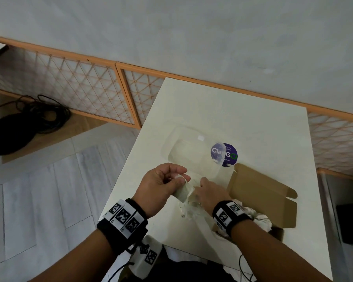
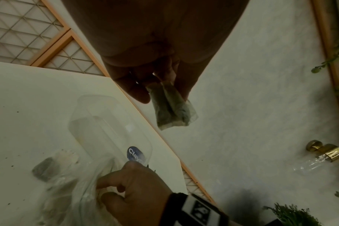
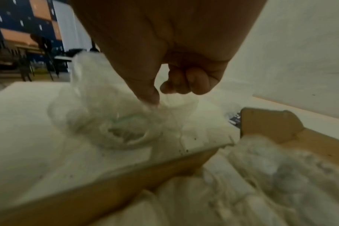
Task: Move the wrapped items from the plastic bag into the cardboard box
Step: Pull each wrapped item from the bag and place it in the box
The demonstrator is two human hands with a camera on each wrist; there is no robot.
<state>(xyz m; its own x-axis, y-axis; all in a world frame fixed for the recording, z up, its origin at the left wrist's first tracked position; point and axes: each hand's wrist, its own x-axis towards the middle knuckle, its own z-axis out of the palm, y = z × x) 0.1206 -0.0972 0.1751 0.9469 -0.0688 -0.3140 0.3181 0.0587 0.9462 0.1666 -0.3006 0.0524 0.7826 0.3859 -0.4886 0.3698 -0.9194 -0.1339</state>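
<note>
A: Count pls?

B: One cardboard box (image 1: 261, 192) w/ its lid flap open, one clear plastic bag (image 1: 190, 208), one clear tub (image 1: 192, 151) w/ a purple round label. At least two wrapped items (image 1: 262, 220) are lying in the box; exact no. I can't tell, the wrist is covering part. One more wrapped item (image 2: 171, 110) is up in the left hand (image 1: 161, 184). In the left wrist view another dark lump is showing thru the bag's plastic.

A: Left fingers?

B: Curling narrow, thumb + fingertips (image 2: 135, 91) pinching the top of that small wrapped item; the rest of it is hanging out past the fingertips, clear of the desk (image 1: 253, 123).

A: Right?

B: The right hand (image 1: 210, 194) is pinching too – thumb and forefinger (image 3: 149, 93) are nipping the bag's crumpled plastic, other fingers tucked in. Bag is sitting on the desk right under those fingers, just beside the box's near wall.

A: Box vs fingers?

B: Box is lying right of the right-hand fingers, close by; its wrapped items are sitting behind the right wrist. Tub is lying just beyond both sets of fingers.
</note>
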